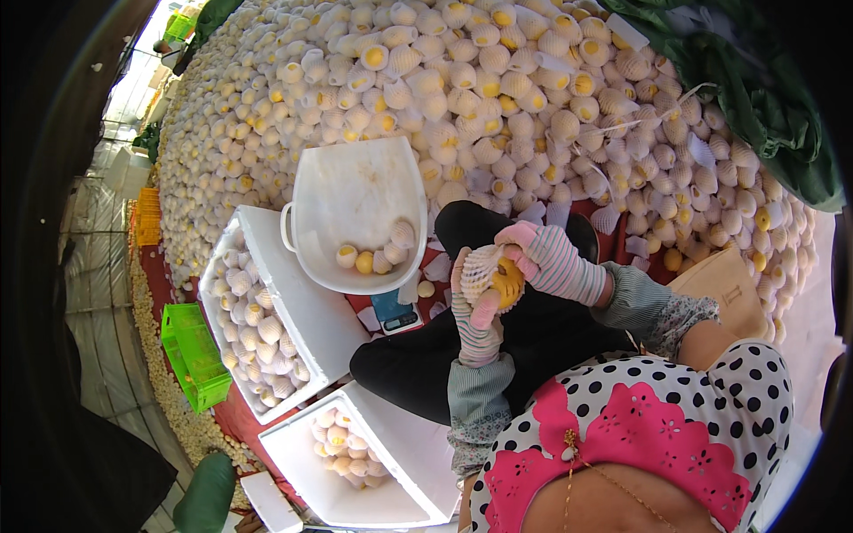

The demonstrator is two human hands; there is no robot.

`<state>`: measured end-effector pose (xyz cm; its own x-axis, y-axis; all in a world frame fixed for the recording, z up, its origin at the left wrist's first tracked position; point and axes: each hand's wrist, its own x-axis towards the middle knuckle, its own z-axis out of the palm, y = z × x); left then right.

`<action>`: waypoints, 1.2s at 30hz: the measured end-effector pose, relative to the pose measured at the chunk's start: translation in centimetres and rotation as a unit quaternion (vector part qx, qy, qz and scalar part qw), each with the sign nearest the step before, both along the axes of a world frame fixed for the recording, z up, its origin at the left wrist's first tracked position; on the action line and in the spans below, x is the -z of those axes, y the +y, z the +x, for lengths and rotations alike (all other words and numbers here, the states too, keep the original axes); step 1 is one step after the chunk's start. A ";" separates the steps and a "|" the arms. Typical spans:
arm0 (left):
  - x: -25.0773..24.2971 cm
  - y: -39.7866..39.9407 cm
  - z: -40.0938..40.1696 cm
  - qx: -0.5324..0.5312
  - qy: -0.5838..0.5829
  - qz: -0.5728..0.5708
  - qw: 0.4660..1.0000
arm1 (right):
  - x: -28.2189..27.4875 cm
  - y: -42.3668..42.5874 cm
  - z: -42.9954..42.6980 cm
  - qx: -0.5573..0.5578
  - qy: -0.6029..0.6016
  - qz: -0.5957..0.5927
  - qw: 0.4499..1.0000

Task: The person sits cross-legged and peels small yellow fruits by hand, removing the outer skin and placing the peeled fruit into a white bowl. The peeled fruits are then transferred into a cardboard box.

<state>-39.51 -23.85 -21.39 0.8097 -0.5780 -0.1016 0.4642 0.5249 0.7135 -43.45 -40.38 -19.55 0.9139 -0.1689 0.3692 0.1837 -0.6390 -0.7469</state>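
Note:
My left hand (477, 313), in a pink and striped knit glove, holds a yellow round fruit (508, 283) partly covered by a white foam net sleeve (478, 272). My right hand (536, 256), gloved the same way, touches the upper edge of the fruit and its sleeve. Both hands are above my crossed legs. Beyond my left hand lies a white plastic basin (353, 206) with several fruits, some in foam nets. Near it on the floor is a small digital scale (402, 321) with a blue top.
A huge heap of foam-netted fruit (466, 86) spreads in front. Two white foam boxes (320, 293) (400, 460) holding netted fruit stand at the left. Beyond them are a green crate (194, 356) and an orange crate (148, 216). Green fabric (766, 100) lies at the upper right.

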 end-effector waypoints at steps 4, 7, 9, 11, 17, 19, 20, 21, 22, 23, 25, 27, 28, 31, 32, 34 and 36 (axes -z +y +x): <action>2.0 0.7 0.0 0.028 0.058 -0.019 0.998 | -1.0 -0.3 0.5 -0.010 0.003 0.097 0.995; 1.3 0.7 0.4 0.045 -0.012 -0.001 0.999 | -1.2 -0.3 0.4 -0.003 0.031 0.135 0.990; 0.4 0.6 0.6 0.057 -0.061 0.019 0.996 | -0.8 -0.4 0.3 0.009 0.058 0.167 0.984; -0.1 0.7 0.8 0.069 -0.093 0.035 0.993 | -0.7 -0.3 0.2 0.007 0.077 0.195 0.978; -0.5 0.9 0.8 0.069 -0.058 0.070 0.994 | -1.6 -1.0 0.4 -0.089 -0.001 0.122 0.989; -0.3 0.7 0.6 0.088 -0.062 0.059 0.992 | -2.0 -1.0 0.8 -0.128 -0.005 0.096 0.987; -0.3 0.8 0.2 0.100 -0.057 0.060 0.992 | -0.4 -1.7 1.7 -0.185 -0.148 -0.085 0.968; -0.6 0.8 -0.1 0.111 -0.051 0.060 0.991 | -0.3 -1.7 1.6 -0.168 -0.079 -0.014 0.982; -0.7 0.8 -0.2 0.125 -0.058 0.074 0.988 | -0.2 -1.7 1.5 -0.149 -0.010 0.056 0.987; -0.5 0.8 -0.3 0.129 -0.055 0.064 0.988 | -0.1 -1.7 1.4 -0.128 0.060 0.126 0.982; -0.4 0.9 -0.5 0.134 -0.051 0.048 0.988 | 0.4 -1.4 1.5 -0.109 0.100 0.183 0.972; -0.4 1.0 -0.5 0.132 -0.047 0.047 0.989 | 0.1 -1.2 1.3 -0.098 0.154 0.258 0.949; -0.5 1.0 -0.6 0.124 -0.047 0.046 0.990 | 0.1 -1.1 1.3 -0.093 0.160 0.255 0.949; -0.4 1.1 -0.5 0.106 -0.018 0.004 0.994 | 0.0 -1.3 1.3 -0.085 0.141 0.208 0.964; -0.2 1.1 -0.4 0.101 -0.004 -0.016 0.995 | -0.2 -1.5 1.3 -0.087 0.111 0.167 0.976; 0.2 1.6 -0.4 0.068 0.016 -0.018 0.997 | -1.2 -1.5 1.2 -0.100 0.084 0.106 0.986; 0.4 1.9 -0.1 0.036 0.014 0.003 0.999 | -2.5 -1.4 0.8 -0.117 0.095 0.065 0.986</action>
